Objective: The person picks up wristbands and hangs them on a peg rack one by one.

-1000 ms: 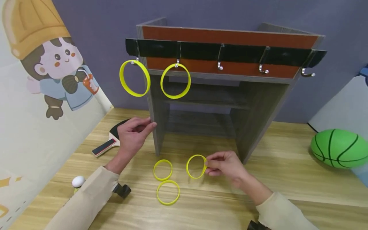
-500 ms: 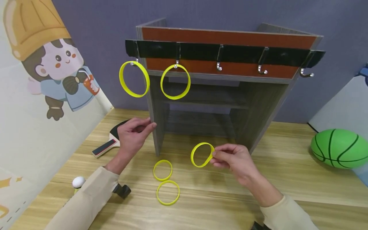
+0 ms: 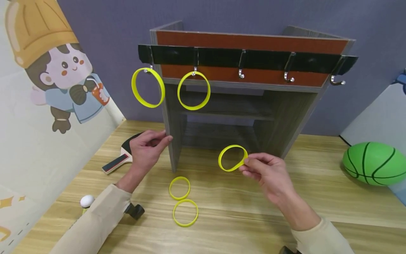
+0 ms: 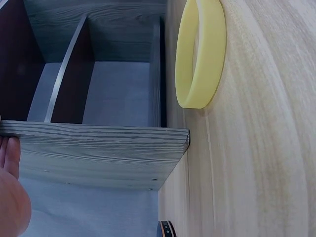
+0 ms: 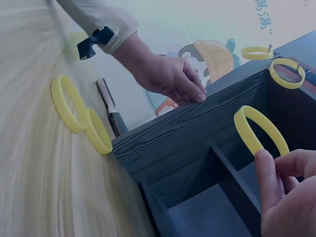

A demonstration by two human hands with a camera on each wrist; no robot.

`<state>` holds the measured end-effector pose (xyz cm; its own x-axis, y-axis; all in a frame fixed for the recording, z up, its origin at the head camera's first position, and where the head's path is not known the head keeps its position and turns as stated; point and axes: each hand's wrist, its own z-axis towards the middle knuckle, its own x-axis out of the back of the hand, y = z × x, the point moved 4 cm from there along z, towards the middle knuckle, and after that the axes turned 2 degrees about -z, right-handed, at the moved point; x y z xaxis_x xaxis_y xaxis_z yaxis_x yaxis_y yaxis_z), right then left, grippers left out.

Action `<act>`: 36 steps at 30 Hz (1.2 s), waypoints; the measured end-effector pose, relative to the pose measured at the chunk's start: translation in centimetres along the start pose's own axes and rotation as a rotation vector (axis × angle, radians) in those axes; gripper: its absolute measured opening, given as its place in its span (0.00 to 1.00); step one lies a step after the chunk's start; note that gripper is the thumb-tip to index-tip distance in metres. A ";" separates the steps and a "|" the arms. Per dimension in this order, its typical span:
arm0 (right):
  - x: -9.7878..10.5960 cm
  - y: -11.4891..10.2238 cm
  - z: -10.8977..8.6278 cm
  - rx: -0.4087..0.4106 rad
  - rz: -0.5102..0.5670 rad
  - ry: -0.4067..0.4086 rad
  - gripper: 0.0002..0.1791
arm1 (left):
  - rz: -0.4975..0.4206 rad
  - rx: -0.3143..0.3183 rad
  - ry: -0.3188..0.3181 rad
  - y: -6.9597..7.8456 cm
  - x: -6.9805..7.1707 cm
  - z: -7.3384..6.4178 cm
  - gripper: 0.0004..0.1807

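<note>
In the head view my right hand pinches a yellow ring between thumb and fingers, held above the table before the opening of a grey wooden shelf unit. My left hand grips the front edge of the unit's left side panel. Two more yellow rings, an upper one and a lower one, lie on the table. Along the unit's top runs a black hook rail. From its two leftmost hooks hang a left ring and a second ring; three hooks carry nothing.
A table tennis bat lies left of the unit, partly behind my left hand. Near my left sleeve is a white ball. A green ball with black lines sits at the right on the wooden table.
My right hand has lifted the pinched yellow ring up and to the right, away from the table. My left hand has stayed on the panel edge.
</note>
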<state>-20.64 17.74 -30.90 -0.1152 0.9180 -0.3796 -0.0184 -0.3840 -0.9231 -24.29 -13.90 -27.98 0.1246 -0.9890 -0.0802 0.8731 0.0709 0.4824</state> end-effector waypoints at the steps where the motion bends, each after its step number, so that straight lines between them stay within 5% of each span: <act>1: 0.1 -0.1 0.0 0.002 0.010 0.010 0.08 | 0.001 0.001 -0.001 0.0 0.0 0.0 0.11; 36: -1.6 -5.8 -1.2 0.111 0.118 0.088 0.02 | 0.015 -0.001 -0.005 0.1 -0.1 -0.1 0.12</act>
<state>-19.21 18.64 -25.07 -0.0355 0.8693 -0.4929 -0.1205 -0.4934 -0.8614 -24.16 -13.81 -28.05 0.1355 -0.9884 -0.0688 0.8716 0.0859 0.4827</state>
